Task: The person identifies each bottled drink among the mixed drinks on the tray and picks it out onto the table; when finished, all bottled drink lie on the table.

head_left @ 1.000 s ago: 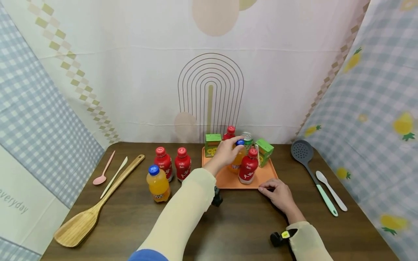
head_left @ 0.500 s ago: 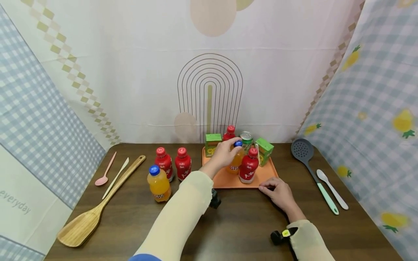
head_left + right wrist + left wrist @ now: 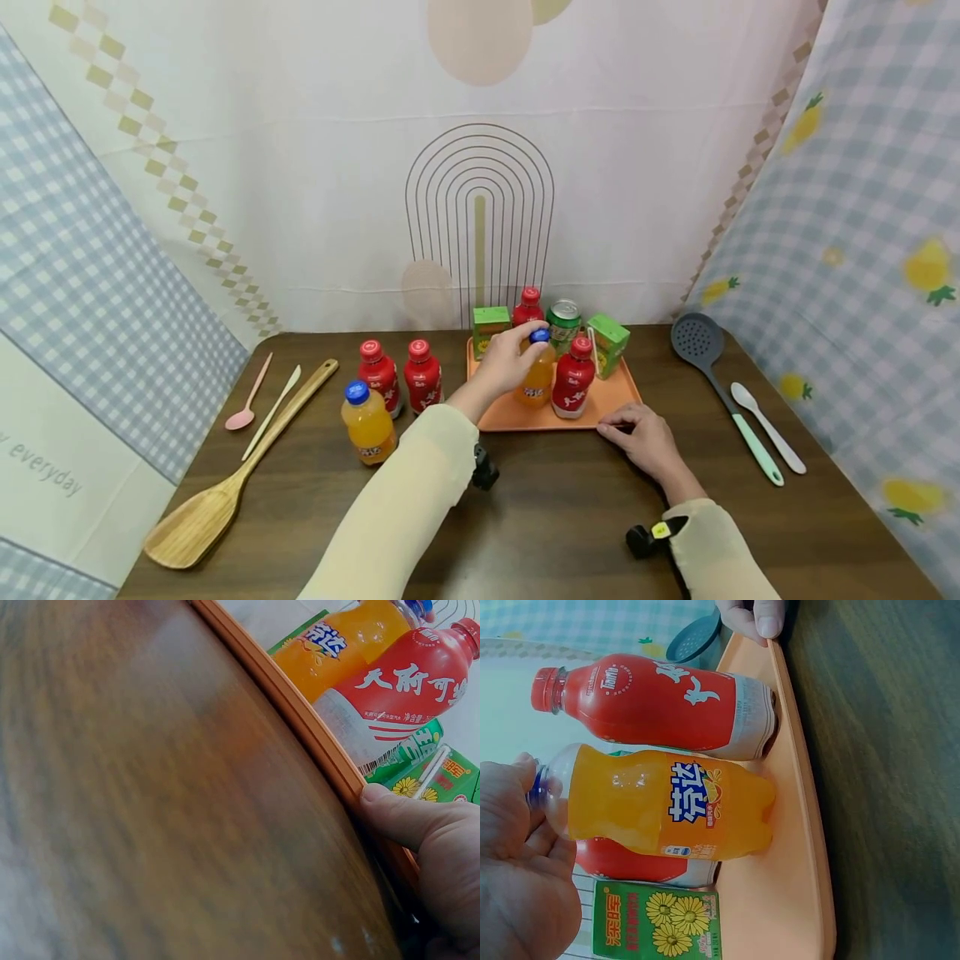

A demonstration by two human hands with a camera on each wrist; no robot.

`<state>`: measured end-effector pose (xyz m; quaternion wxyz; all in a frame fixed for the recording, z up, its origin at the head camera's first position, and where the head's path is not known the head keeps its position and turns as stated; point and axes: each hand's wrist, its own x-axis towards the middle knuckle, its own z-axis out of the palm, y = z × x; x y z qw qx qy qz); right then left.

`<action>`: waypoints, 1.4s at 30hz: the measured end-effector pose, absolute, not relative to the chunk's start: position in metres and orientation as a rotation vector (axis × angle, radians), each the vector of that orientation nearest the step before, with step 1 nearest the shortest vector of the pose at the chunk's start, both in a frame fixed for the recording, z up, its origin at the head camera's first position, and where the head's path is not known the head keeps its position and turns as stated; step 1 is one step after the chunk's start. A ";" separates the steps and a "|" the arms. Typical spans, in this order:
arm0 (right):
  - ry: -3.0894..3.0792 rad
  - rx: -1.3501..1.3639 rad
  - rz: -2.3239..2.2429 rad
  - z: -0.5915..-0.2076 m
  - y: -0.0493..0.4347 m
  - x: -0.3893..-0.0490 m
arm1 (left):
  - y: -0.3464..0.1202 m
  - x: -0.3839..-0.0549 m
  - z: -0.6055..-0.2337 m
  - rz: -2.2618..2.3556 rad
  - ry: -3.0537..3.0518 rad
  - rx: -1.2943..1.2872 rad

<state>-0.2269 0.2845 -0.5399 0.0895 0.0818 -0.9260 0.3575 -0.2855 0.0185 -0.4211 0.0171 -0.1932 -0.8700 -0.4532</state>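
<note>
My left hand (image 3: 504, 360) grips the blue cap of an orange soda bottle (image 3: 667, 799), which stands upright on the orange tray (image 3: 510, 417). Just right of it on the tray is a red-labelled soda bottle (image 3: 572, 379). Behind these are another red bottle (image 3: 528, 307), a green can (image 3: 563, 321) and two green drink cartons, one at the left (image 3: 489, 327) and one with a straw at the right (image 3: 609, 340). My right hand (image 3: 643, 442) pinches the tray's front right corner, thumb on the rim in the right wrist view.
Left of the tray stand two red bottles (image 3: 423, 379) and an orange soda bottle (image 3: 369, 427). Farther left lie a wooden spatula (image 3: 198, 512), a white knife (image 3: 272, 412) and a pink spoon (image 3: 243, 412). A grey skimmer (image 3: 697, 340) and a white spoon (image 3: 765, 425) lie at the right.
My left hand has shifted the orange soda bottle slightly left on the tray, away from the green can, which now shows more. The right hand stays at the tray corner.
</note>
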 end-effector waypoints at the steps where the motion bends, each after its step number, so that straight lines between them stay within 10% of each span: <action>1: -2.754 0.245 1.060 -0.540 0.285 -0.227 | 0.017 -0.284 -0.421 -1.411 -2.699 -0.603; 42: -2.764 0.241 1.043 -0.540 0.284 -0.226 | -0.015 -0.251 -0.427 -1.384 -2.622 -0.662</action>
